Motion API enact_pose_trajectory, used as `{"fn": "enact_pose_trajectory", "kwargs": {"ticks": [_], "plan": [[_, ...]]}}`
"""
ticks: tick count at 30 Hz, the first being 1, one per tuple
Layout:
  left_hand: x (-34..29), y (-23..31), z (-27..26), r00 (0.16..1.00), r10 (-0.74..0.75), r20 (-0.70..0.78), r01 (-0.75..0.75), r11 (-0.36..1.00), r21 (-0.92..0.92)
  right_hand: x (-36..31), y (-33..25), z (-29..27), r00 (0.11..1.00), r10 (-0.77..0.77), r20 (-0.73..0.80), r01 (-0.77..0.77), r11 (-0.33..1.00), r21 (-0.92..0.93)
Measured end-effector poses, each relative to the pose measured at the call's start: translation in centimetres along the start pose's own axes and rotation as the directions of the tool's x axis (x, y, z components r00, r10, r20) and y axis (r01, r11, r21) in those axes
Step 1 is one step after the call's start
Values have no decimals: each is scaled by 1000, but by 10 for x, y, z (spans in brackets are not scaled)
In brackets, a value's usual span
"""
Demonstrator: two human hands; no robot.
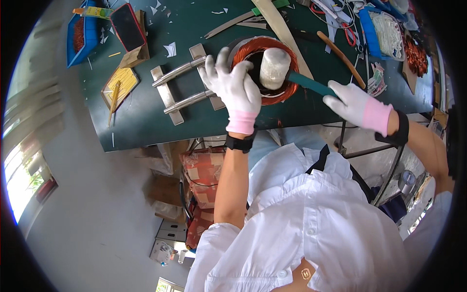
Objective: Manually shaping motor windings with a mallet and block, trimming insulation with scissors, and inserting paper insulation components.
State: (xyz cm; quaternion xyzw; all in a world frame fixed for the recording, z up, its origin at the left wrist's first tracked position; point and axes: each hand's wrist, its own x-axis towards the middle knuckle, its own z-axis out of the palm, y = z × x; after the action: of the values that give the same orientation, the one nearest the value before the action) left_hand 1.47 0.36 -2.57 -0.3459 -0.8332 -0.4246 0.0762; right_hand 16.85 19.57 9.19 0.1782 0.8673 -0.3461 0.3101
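Observation:
A round motor stator [255,47] with a ring of copper windings sits on the dark green tabletop in front of me. My right hand [352,103], in a white glove with a pink cuff, is closed round the green handle of a mallet [275,68]. The mallet's thick, whitish head is over the stator's opening and hides part of it. My left hand [232,86], gloved alike, lies at the stator's left side with its fingers apart; what its fingertips touch is partly hidden. Just left of it is a metal stand with two rods [180,74].
At the left lie a phone [128,27] on a cardboard piece, a blue bin [87,36] and a yellow pad [121,85]. A long pale strip [287,36] runs behind the stator. Farther right are a wooden stick [342,59], scissors [350,35] and a blue tray [372,36] of white ties.

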Motion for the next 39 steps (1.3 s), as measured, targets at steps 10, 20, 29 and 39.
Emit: {"fn": "enact_pose_trajectory", "kwargs": {"ticks": [10, 20, 29, 39], "plan": [[-70, 9, -16, 698, -630, 339, 671, 411, -617, 28, 100, 38, 837, 347, -422, 1, 771, 637], [-22, 5, -190, 613, -695, 377, 790, 534, -301, 57, 90, 41, 443, -177, -879, 161, 980, -116], [30, -10, -199, 788, -577, 213, 615, 753, -234, 123, -6, 81, 590, -346, -730, 502, 865, -5], [22, -42, -63, 551, -334, 765, 713, 664, -224, 72, -48, 11, 459, -258, -850, 518, 855, 21]]}}
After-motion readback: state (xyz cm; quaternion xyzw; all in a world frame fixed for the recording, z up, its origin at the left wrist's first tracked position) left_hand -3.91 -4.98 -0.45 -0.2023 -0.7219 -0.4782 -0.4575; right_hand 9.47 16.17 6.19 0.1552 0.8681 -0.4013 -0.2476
